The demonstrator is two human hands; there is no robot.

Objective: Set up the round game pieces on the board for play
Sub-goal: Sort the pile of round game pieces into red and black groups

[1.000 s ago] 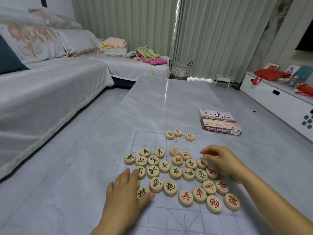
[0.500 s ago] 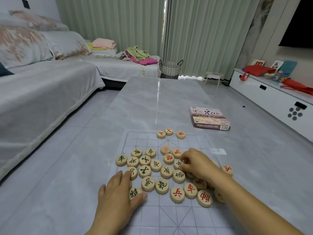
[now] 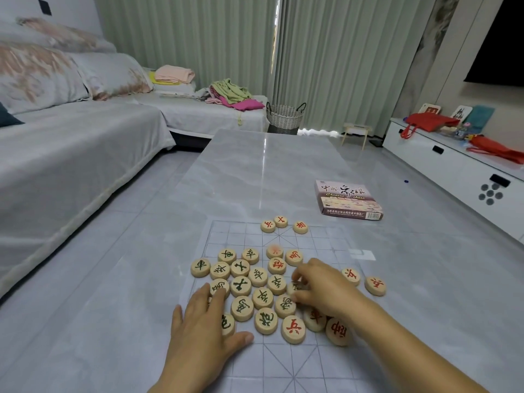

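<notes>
Your right hand (image 3: 320, 290) curls its fingers (image 3: 297, 279) around one piece (image 3: 293, 287) in the pile's middle (grip partly hidden); your left hand (image 3: 204, 333) lies flat at eight o'clock, holding nothing.

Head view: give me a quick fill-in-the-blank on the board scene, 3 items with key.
1. The three pieces at the board's far edge carry ____ characters.
2. The game box lies on the table, beyond the board on the ____ side.
3. The ____ hand lies flat, palm down, on the green-marked pieces, while the other hand fingers a piece in the pile.

Missing words: red; right; left
</notes>
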